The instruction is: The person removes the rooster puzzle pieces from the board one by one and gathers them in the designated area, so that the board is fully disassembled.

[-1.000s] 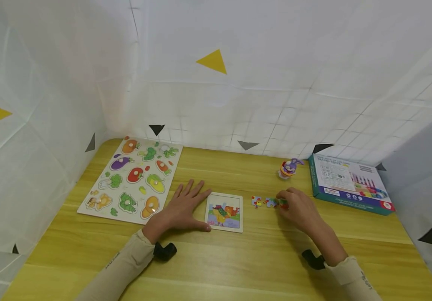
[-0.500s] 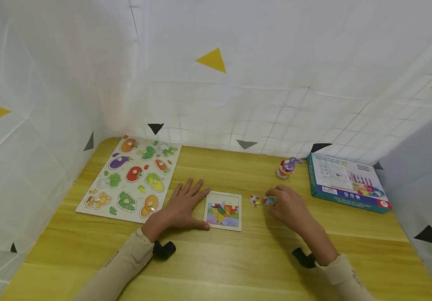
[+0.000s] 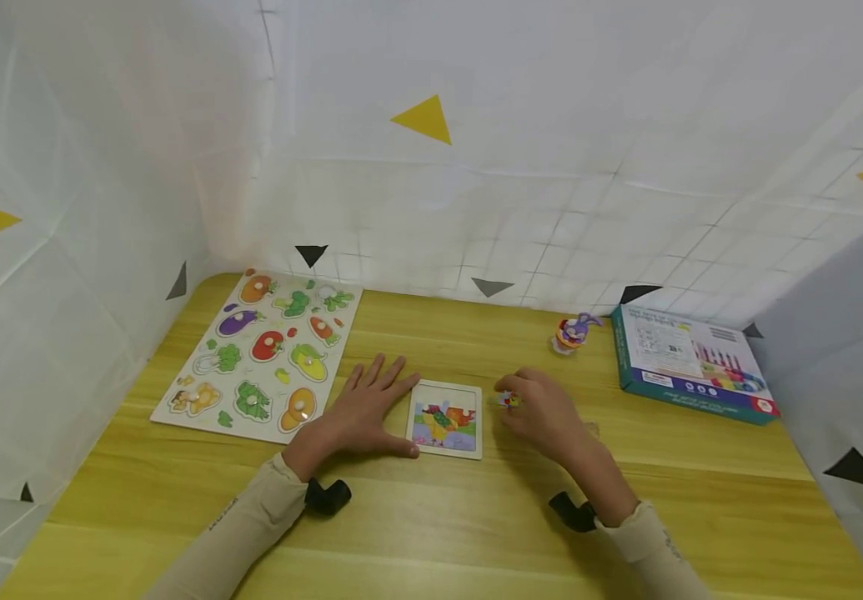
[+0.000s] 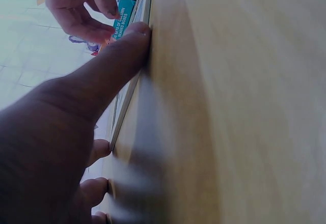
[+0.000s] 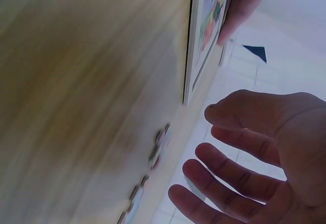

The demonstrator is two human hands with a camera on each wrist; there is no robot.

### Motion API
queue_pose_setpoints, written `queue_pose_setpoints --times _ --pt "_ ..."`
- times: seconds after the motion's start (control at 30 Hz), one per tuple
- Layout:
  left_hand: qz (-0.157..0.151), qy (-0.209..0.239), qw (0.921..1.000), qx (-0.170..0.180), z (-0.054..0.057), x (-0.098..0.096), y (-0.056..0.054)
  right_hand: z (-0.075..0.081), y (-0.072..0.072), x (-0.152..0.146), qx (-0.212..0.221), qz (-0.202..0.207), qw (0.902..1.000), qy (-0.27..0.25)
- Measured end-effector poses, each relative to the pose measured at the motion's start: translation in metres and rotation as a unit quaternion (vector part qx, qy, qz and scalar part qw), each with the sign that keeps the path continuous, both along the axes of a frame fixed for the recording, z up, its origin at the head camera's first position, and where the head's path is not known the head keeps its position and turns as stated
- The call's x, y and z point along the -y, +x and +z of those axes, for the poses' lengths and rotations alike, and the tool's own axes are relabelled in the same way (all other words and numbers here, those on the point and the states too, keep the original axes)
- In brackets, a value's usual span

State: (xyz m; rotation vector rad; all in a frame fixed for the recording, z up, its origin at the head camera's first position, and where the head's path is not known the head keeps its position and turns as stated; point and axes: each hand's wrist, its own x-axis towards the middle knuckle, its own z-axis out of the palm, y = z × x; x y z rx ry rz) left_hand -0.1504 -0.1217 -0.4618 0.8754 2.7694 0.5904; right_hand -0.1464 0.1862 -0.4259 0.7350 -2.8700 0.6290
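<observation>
My left hand [image 3: 356, 417] lies spread on the table, its thumb and index finger touching the left edge of a small square puzzle tray [image 3: 446, 452]. The tray holds a partly filled animal picture. In the left wrist view the thumb presses along the tray's border. My right hand [image 3: 539, 412] hovers over a loose jigsaw piece [image 3: 509, 400] just right of the tray. In the right wrist view that hand's fingers are loosely bent and apart, with nothing between them, and jigsaw pieces [image 5: 160, 145] lie on the table below. The right hand hides other pieces in the head view.
A vegetable peg puzzle board [image 3: 281, 329] lies at the left. At the back right stand a purple rabbit toy in a cup [image 3: 571, 333] and a teal-edged box [image 3: 694, 362]. White sheeting [image 3: 431, 208] closes off the back and sides of the wooden table [image 3: 431, 533].
My right hand has moved left along the row of jigsaw pieces, from the rightmost to the one nearest the tray. My left hand has stayed in place at the tray.
</observation>
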Motion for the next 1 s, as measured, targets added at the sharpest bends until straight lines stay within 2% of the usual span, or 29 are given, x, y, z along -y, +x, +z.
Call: queue_pose_setpoints --times 0.77,1.0 --pt "-0.001 0.004 1.0000 -0.008 -0.002 0.000 0.000 -0.001 0.002 0.050 -0.006 0.060 0.9981 0.012" --pt "-0.006 0.003 1.0000 -0.005 -0.002 0.000 -0.001 -0.004 0.002 0.061 -0.005 0.087 0.9961 -0.011"
